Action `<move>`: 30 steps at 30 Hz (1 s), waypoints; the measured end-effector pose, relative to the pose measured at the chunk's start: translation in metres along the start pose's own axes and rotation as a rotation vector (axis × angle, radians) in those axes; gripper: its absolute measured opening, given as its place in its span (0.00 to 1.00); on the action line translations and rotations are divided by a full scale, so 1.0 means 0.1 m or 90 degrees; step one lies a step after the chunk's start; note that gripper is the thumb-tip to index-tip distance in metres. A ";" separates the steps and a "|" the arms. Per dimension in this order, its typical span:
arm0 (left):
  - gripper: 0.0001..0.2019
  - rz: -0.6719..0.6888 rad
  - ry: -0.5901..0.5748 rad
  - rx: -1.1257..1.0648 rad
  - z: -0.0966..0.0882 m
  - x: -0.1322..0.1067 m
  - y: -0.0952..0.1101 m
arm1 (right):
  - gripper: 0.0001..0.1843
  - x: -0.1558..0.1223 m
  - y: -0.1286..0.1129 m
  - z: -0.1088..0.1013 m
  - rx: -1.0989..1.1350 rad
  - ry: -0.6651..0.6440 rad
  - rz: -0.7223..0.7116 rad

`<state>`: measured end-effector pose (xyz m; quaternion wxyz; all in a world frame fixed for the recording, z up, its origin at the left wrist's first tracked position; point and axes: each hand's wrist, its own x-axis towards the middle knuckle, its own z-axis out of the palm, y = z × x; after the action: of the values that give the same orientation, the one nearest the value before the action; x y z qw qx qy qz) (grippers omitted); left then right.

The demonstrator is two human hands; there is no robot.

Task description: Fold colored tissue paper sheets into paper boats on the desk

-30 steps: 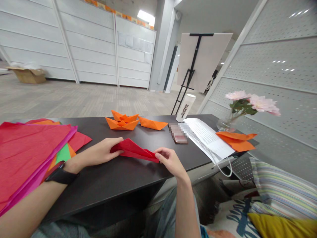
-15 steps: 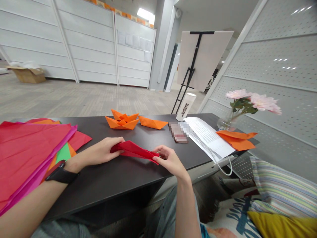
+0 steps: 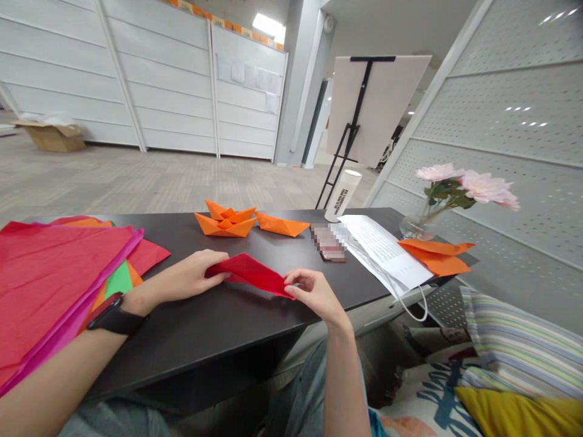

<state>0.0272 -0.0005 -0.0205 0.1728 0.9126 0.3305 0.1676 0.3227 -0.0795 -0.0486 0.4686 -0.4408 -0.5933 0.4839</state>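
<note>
A folded piece of red paper is stretched between my two hands, just over the dark table. Its left end is pinched by my left hand, which wears a black watch on the wrist. My right hand grips the right end between thumb and fingers. The broad face of the paper is turned upward, with a fold along its far edge. Beyond it lie an orange folded paper boat and a flatter orange folded paper piece.
Colored paper sheets are piled at the left. To the right are a blurred-out flat item, printed sheets with a white cable, a white cylinder, orange folded paper and a glass vase of flowers. Cushions lie beside the table.
The red paper has turned so that its wide face shows instead of its narrow folded edge. My right hand has shifted slightly, fingers closer around the paper's end; my left hand barely moved.
</note>
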 end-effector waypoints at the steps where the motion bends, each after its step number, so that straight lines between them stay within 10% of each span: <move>1: 0.12 -0.005 0.007 0.010 0.01 0.00 -0.02 | 0.10 -0.01 -0.02 -0.01 0.000 -0.009 -0.009; 30: 0.19 -0.041 0.006 -0.006 0.04 0.00 0.00 | 0.14 0.04 0.03 -0.01 -0.063 0.050 -0.042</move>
<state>0.0293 -0.0015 -0.0238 0.1811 0.8998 0.3598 0.1677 0.3237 -0.0749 -0.0512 0.4847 -0.4623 -0.6116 0.4210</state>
